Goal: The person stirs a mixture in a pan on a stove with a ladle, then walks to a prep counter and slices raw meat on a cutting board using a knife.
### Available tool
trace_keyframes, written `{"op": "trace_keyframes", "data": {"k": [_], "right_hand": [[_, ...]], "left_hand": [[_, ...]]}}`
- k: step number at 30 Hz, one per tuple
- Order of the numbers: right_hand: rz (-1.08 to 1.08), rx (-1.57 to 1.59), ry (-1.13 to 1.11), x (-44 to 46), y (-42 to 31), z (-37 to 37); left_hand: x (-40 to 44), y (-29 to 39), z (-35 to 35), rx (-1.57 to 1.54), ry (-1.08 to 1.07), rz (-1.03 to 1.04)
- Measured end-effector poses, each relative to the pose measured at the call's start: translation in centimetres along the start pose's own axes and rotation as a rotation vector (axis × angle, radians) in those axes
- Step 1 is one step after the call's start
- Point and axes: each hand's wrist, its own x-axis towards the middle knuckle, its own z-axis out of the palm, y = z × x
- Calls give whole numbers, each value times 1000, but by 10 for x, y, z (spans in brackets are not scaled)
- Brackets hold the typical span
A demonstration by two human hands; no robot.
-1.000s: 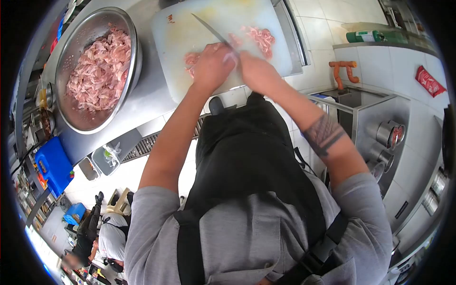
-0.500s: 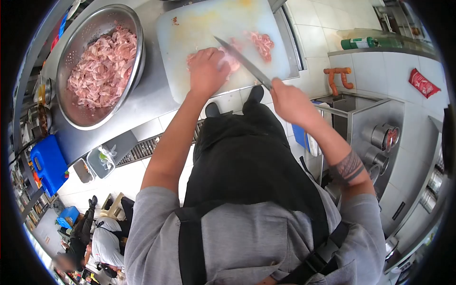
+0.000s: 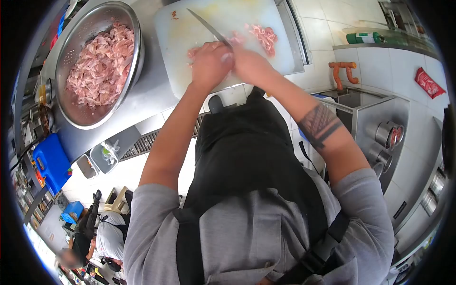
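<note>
A long knife [image 3: 209, 25] crosses the white cutting board [image 3: 175, 52], its tip toward the far left. Its handle is inside my right hand [image 3: 249, 64], which is closed round it. My left hand [image 3: 211, 61] lies beside the blade with curled fingers, pressed onto raw meat on the board; the part under it is hidden. Pieces of meat [image 3: 194, 52] stick out at its left. Sliced meat [image 3: 264, 39] forms a small pile on the board's right side. To the left, a perforated metal bowl [image 3: 137, 61] holds many pale pink meat strips [image 3: 102, 64].
Below the counter [image 3: 152, 90] are grey bins [image 3: 107, 154] and a blue container [image 3: 51, 163]. Two people [image 3: 110, 235] are at the lower left. A metal unit with pots [image 3: 385, 134] stands at the right, near orange pipes [image 3: 343, 71] and a green bottle [image 3: 365, 37].
My right hand and the knife first drew back toward the lower right, away from my left hand. Now they are forward again, touching or close against it.
</note>
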Motion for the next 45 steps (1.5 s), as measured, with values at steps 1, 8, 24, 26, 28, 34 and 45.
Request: {"op": "trace_keyframes", "data": {"k": [1,8,24,26,28,34,45], "right_hand": [[-27,21,19,7,-3,-3],[131,-114,-113,-109,32,-27],[174,-85,-222,-127,-4,-55],[108,-38,-169,-111,5,-36],[53,50,-123,-79,4,-19],[-91,35,18,30,-1,4],[16,-81,-17,-68,11,-24]], "left_hand": [[0,-1,0,19,2,13],[-8,-5,-1,36,96,-57],[-13,-4,-6,-22,133,-13],[-12,-6,-4,-26,100,-23],[-10,-9,-4,-12,86,-22],[-10,-10,-12,-34,-15,-24],[-25,-14,-15,-59,116,63]]}}
